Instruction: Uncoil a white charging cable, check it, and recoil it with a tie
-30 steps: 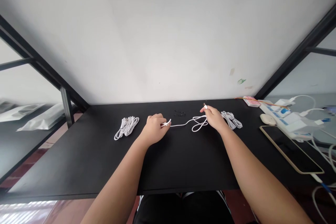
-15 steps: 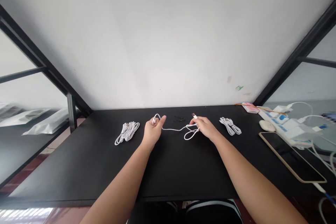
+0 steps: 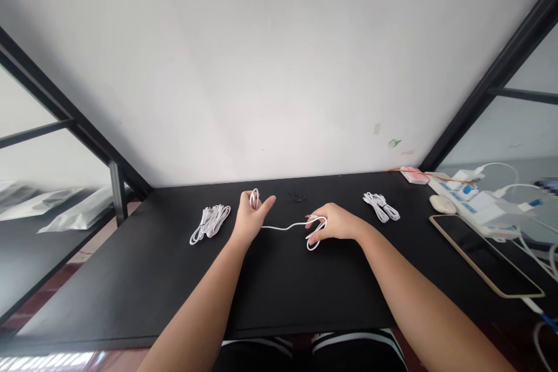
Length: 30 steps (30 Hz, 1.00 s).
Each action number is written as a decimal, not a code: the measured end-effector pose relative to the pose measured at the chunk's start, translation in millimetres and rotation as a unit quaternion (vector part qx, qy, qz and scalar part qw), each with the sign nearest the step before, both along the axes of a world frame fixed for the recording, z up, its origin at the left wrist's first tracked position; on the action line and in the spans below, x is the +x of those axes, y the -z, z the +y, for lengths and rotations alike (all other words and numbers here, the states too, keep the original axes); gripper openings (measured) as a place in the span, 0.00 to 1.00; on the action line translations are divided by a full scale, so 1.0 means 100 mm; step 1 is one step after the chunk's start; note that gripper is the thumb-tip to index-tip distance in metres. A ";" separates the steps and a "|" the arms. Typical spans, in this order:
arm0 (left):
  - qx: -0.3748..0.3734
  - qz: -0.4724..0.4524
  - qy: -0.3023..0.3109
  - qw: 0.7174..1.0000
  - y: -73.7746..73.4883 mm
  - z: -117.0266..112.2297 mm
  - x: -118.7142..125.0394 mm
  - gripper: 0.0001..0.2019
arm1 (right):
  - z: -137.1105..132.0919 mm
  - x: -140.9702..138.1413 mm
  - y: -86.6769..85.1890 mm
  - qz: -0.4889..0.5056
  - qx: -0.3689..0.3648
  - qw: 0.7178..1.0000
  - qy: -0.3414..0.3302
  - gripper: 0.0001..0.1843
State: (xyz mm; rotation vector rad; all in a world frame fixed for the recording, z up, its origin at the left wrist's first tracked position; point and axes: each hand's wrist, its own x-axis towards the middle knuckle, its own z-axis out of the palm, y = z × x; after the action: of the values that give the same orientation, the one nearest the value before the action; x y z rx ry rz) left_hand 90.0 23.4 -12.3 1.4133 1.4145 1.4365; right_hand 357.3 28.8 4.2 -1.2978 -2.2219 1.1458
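Observation:
A white USB cable [image 3: 283,228] runs between my two hands over the black table. Part of it is coiled in my left hand [image 3: 251,215], whose fingers curl round the loops while the thumb points out to the right. My right hand [image 3: 333,222] grips the other part, with loops hanging below the fingers and a plug end showing near the fingertips. Left of my left hand lies a bundle of coiled white cables [image 3: 211,223]. Another tied white cable [image 3: 381,207] rests to the right of my right hand. Thin black ties [image 3: 297,197] lie behind, between the hands.
At the right are a phone [image 3: 486,256] with a cable plugged in, a white rounded case [image 3: 443,204] and a power strip [image 3: 453,193] full of chargers. A pink-and-white block [image 3: 414,175] sits by the wall. Plastic bags [image 3: 81,209] lie on a surface at far left.
My right hand has turned and lowered, bringing the plug and loops down and slightly left. My left hand has shifted a little left, its coil now upright. The view has tilted slightly.

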 end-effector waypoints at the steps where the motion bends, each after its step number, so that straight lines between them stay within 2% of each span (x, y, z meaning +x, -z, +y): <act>1: -0.012 0.037 0.036 0.999 -0.02 -0.03 0.00 0.24 | 0.00 0.00 0.00 0.002 -0.001 1.000 -0.004 0.24; 4: -0.061 0.186 0.185 0.963 -0.10 -0.11 0.03 0.27 | 0.00 0.00 0.01 0.020 0.017 1.000 0.017 0.20; 6: -0.070 0.247 0.233 0.938 -0.13 -0.17 0.06 0.27 | 0.01 -0.02 0.01 0.058 0.039 0.996 0.057 0.22; 8: -0.072 0.280 0.255 0.923 -0.15 -0.20 0.10 0.25 | 0.03 -0.04 0.01 0.116 0.063 0.986 0.098 0.25; 11: -0.073 0.311 0.256 0.912 -0.14 -0.22 0.15 0.19 | 0.05 -0.04 0.00 0.189 0.085 0.970 0.127 0.28; 14: -0.050 0.297 0.220 0.928 -0.12 -0.19 0.16 0.24 | 0.08 -0.01 0.01 0.222 0.070 0.965 0.118 0.31; 19: 0.001 0.158 0.126 0.979 -0.09 -0.12 0.10 0.26 | 0.13 0.05 0.07 0.288 0.029 0.952 0.101 0.33; 23: 0.010 -0.005 0.069 0.998 -0.07 -0.06 0.06 0.21 | 0.17 0.04 0.11 0.276 0.049 0.950 0.139 0.33; 26: -0.001 -0.139 0.075 0.987 -0.07 -0.03 0.04 0.15 | 0.17 0.03 0.09 0.226 0.100 0.951 0.184 0.30; 30: -0.022 -0.310 0.109 0.944 -0.10 0.00 -0.01 0.17 | 0.15 0.02 0.05 0.184 0.104 0.957 0.198 0.28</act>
State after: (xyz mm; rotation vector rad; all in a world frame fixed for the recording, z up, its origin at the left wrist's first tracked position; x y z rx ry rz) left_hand 89.2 23.2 -2.3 0.9275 0.8539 1.5078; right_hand 359.7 43.9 -1.3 -1.2457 -1.6684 0.8873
